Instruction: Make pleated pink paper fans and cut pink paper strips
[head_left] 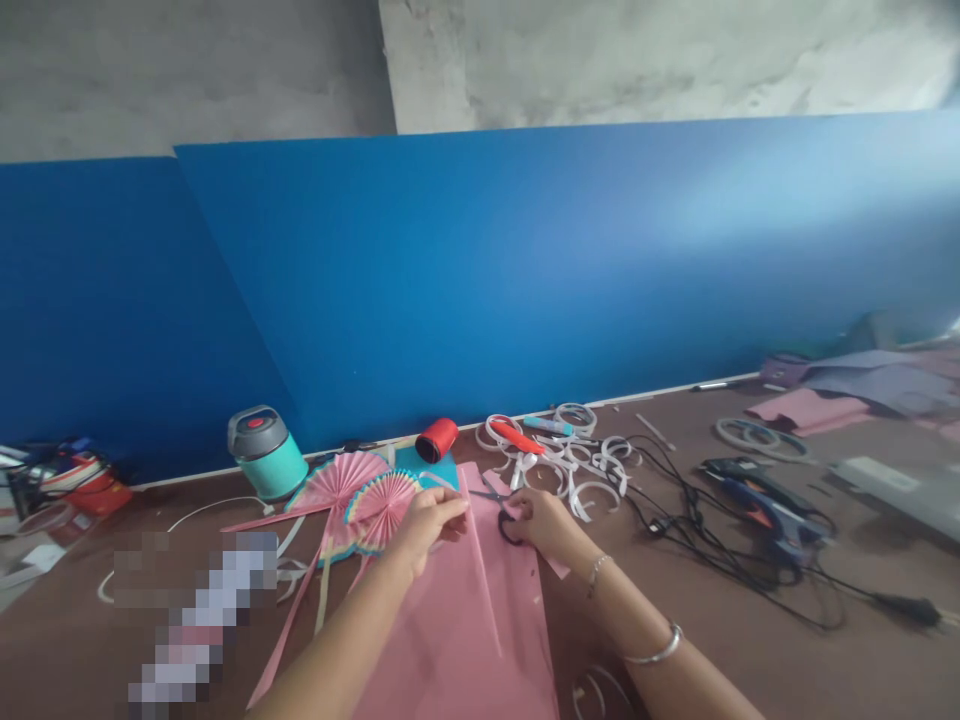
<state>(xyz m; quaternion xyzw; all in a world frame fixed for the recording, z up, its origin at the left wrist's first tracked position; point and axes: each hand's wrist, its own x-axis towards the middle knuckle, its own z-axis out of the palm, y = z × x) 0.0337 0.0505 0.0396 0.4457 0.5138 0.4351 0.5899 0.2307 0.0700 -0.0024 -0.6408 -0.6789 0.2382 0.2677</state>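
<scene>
My right hand is closed round the black handles of a pair of scissors. Their blades, slightly apart, point left toward my left hand. That hand pinches a narrow pink paper strip, which hangs down over a large pink paper sheet. A thin whitish strip curls just above the left fingers. Left of them lie pleated pink paper fans with blue and yellow edges and long pink tails.
Behind the sheet are a red roll and several white strip rings. A turquoise container stands left. At right lie a blue glue gun, black cables and pink paper. A blue panel rises behind the table.
</scene>
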